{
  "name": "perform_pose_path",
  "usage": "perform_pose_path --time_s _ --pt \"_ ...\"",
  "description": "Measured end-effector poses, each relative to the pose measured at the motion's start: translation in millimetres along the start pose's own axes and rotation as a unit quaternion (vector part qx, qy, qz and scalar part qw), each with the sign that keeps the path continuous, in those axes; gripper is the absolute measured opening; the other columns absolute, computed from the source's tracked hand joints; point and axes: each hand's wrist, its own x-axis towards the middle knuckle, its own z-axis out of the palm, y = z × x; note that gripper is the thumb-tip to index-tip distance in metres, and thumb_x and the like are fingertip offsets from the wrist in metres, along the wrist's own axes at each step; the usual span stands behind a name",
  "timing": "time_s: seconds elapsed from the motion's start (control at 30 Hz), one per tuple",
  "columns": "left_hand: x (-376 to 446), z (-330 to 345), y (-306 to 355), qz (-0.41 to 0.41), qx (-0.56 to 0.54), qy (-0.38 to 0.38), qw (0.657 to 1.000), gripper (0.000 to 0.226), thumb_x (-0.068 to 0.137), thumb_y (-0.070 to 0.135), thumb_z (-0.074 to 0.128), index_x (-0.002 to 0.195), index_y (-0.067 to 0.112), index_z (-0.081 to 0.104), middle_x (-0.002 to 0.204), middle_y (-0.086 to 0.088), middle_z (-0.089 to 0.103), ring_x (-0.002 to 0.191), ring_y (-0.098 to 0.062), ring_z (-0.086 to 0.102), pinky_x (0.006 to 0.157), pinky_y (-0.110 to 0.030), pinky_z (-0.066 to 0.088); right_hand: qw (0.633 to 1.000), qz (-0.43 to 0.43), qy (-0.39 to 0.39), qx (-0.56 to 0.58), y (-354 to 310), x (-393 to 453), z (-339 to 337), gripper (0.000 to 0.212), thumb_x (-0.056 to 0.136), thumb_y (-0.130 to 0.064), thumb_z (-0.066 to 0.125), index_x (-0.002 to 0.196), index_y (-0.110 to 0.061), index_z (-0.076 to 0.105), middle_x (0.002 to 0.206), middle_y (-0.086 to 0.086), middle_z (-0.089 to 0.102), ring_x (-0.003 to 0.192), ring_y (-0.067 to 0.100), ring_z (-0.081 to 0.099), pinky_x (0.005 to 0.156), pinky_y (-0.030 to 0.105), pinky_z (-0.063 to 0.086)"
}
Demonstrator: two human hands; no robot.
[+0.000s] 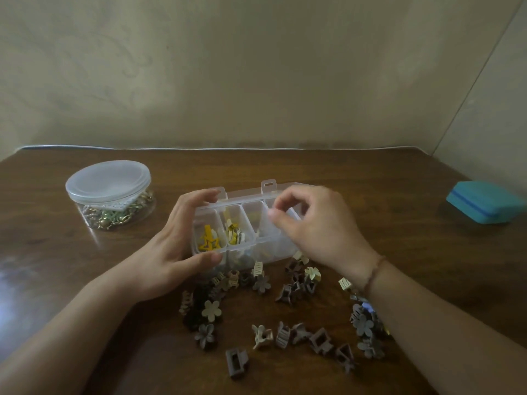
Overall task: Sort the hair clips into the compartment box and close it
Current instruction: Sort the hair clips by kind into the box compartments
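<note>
The left grip (174,246) was wrapped around the left end of the clear compartment box (245,232), fingers curled over the far edge and thumb pressed on the near side, so the box was pretty firmly held. The right grip (310,223) was hovered over the right-hand compartments with thumb and fingers drawn together in a pinch; whether anything tiny was caught between them couldn't be made out, it's too blurry there. A thin bracelet (373,272) was worn on that wrist.

The box was sat open near the middle of the desk (370,183), lid (268,188) tipped back behind it. Yellow clips (208,239) were seen in the leftmost compartment, and more yellowish ones (235,230) in the next one along. The compartments further right were partly hidden by the hand.

A loose scatter of brown and cream hair clips (285,317) was spread on the desk just in front of the box, flower shapes and little claws mixed together.

Further out, a round clear tub (109,195) with a lid on, filled with gold and green bits, was parked off to the left. A teal case (484,202) was left well apart on the right.
</note>
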Motion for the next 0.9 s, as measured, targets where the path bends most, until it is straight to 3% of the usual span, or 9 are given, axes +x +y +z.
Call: perform_pose_path --time_s 0.07,0.17,0.3,0.4,0.5,0.6,0.7,0.8,0.9 --pt "0 -2 -2 -0.006 -0.007 0.006 1.0 0.084 0.074 0.061 0.065 0.145 0.05 0.02 0.143 0.02 0.035 0.137 -0.002 0.038 0.104 -0.012 0.037 0.999 -0.017 0.04 0.025 13 -9 -22 0.003 0.087 -0.03 0.066 0.084 -0.031 0.067 0.078 -0.02 0.063 0.073 -0.002 0.056 0.064 0.015 0.043" --pt "0 -4 -4 -0.008 -0.018 0.011 1.0 0.088 0.073 0.058 0.069 0.146 0.05 0.021 0.14 0.02 0.039 0.137 -0.005 0.042 0.107 -0.024 0.038 0.997 0.003 0.05 0.066 51 -40 -64 0.02 0.084 -0.012 0.069 0.09 -0.031 0.067 0.085 -0.013 0.067 0.079 0.007 0.063 0.065 0.014 0.05" --pt "-1 -2 1 -0.029 -0.032 0.001 0.999 0.089 0.069 0.06 0.068 0.145 0.053 0.02 0.14 0.032 0.038 0.133 0.01 0.041 0.1 -0.007 0.039 0.997 0.062 -0.031 0.017 108 -92 -100 0.054 0.074 0.008 0.073 0.092 -0.042 0.068 0.095 -0.014 0.07 0.087 0.012 0.065 0.074 0.031 0.054" --pt "3 0 5 -0.043 -0.038 -0.012 0.998 0.089 0.067 0.06 0.066 0.144 0.057 0.021 0.145 0.032 0.037 0.136 0.01 0.038 0.105 -0.015 0.035 0.99 0.065 -0.122 -0.004 127 -112 -108 0.056 0.074 0.001 0.077 0.099 -0.048 0.066 0.109 -0.019 0.065 0.109 0.005 0.059 0.089 0.027 0.051" --pt "12 3 8 -0.052 -0.031 -0.041 0.997 0.089 0.067 0.062 0.065 0.144 0.059 0.019 0.148 0.031 0.036 0.14 0.007 0.034 0.109 -0.028 0.032 0.985 0.039 -0.165 -0.008 134 -112 -107 0.046 0.077 -0.019 0.078 0.108 -0.049 0.063 0.118 -0.023 0.06 0.119 0.005 0.053 0.095 0.027 0.045" --pt "27 7 15 -0.069 -0.034 -0.069 0.995 0.091 0.064 0.061 0.066 0.142 0.061 0.019 0.145 0.035 0.036 0.138 0.008 0.035 0.109 -0.03 0.036 0.984 0.041 -0.169 -0.023 139 -103 -105 0.039 0.08 -0.029 0.077 0.107 -0.053 0.062 0.115 -0.028 0.056 0.116 0.0 0.052 0.094 0.023 0.045" --pt "45 12 26 -0.089 -0.049 -0.086 0.991 0.093 0.058 0.056 0.068 0.137 0.064 0.02 0.14 0.035 0.038 0.134 0.001 0.039 0.108 -0.035 0.041 0.983 0.033 -0.177 -0.034 141 -91 -105 0.026 0.078 -0.038 0.073 0.1 -0.051 0.066 0.109 -0.027 0.06 0.11 0.002 0.056 0.092 0.029 0.049" --pt "53 24 32 -0.097 -0.08 -0.07 0.99 0.094 0.054 0.049 0.067 0.136 0.064 0.023 0.138 0.029 0.041 0.129 -0.007 0.047 0.105 -0.041 0.046 0.98 0.054 -0.192 -0.012 146 -83 -111 0.034 0.078 -0.031 0.076 0.101 -0.053 0.064 0.108 -0.029 0.062 0.107 -0.003 0.058 0.09 0.028 0.05" --pt "54 33 31 -0.085 -0.095 -0.047 0.991 0.093 0.056 0.047 0.067 0.137 0.061 0.025 0.14 0.027 0.042 0.127 -0.001 0.049 0.104 -0.038 0.046 0.985 0.066 -0.16 -0.008 154 -75 -116 0.038 0.081 -0.023 0.074 0.098 -0.056 0.064 0.104 -0.031 0.065 0.103 -0.007 0.059 0.09 0.029 0.051"
